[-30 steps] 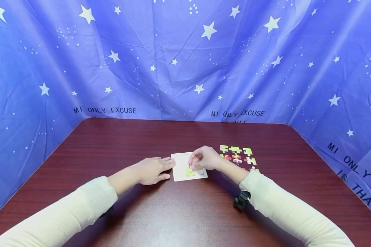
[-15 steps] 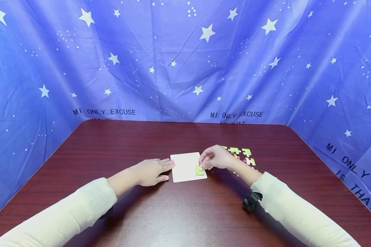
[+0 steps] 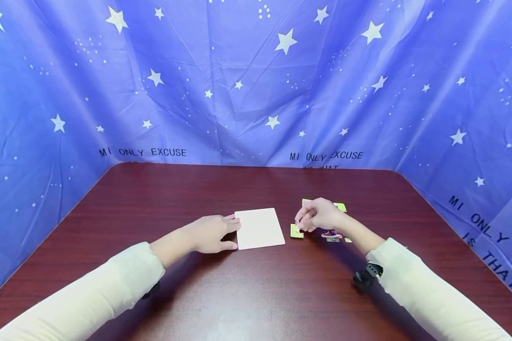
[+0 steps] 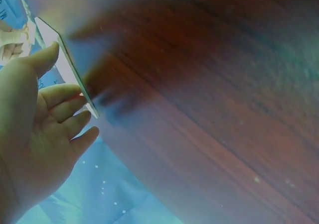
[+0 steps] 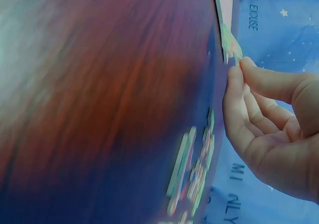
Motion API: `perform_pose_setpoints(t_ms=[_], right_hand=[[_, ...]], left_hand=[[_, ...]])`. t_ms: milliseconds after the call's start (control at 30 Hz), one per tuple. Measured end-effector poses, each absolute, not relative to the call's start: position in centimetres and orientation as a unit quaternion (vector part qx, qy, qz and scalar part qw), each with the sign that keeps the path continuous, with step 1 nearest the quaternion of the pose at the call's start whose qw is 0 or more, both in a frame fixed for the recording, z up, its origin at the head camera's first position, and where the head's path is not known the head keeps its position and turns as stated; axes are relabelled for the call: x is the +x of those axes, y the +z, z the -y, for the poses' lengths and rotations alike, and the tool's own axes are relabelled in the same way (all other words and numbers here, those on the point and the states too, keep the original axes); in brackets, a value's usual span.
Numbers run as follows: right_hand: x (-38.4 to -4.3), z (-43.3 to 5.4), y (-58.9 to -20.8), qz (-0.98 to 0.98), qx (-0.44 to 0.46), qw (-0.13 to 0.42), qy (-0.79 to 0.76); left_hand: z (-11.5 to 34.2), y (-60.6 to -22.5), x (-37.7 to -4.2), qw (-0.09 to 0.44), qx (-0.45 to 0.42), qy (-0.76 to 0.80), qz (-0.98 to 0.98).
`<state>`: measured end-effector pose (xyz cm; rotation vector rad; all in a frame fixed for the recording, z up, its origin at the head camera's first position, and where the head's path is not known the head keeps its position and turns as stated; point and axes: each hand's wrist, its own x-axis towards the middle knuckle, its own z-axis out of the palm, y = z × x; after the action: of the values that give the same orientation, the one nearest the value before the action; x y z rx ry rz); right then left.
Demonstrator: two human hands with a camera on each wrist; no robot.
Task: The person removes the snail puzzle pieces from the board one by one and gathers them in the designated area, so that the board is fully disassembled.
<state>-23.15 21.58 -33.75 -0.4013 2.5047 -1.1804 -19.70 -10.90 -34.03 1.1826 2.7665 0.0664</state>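
A pale square puzzle board (image 3: pixel 260 228) lies on the table in the head view. My left hand (image 3: pixel 210 234) rests at its left edge with fingers extended; in the left wrist view, the fingertips of the left hand (image 4: pixel 52 127) meet the rim of the board (image 4: pixel 65 62). Right of the board, my right hand (image 3: pixel 323 214) pinches a green puzzle piece (image 3: pixel 296 231). Between thumb and forefinger, the right wrist view shows that puzzle piece (image 5: pixel 231 43) by its corner. Whether it touches the tabletop is unclear.
Several loose puzzle pieces (image 3: pixel 333 238) lie under and behind the right hand, partly hidden by it. In the right wrist view the loose pieces (image 5: pixel 180 164) appear edge-on. A dark red wooden table (image 3: pixel 187 194) bears everything, with a blue starred curtain (image 3: pixel 239 109) around it.
Pinching the piece, my right hand has moved right, from over the board to beside it. The board's face is now fully uncovered there. The left hand has stayed at the left edge.
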Motion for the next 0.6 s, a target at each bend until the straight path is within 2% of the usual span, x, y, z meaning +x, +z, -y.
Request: perform_pose_setpoints(t_ms=[600], right_hand=[[-22.2,-23.8,-33.7,-0.907,-0.133,0.158,-0.367]], left_hand=[[11.1,-34.5,-19.1,0.085,0.384,0.037,-0.919]])
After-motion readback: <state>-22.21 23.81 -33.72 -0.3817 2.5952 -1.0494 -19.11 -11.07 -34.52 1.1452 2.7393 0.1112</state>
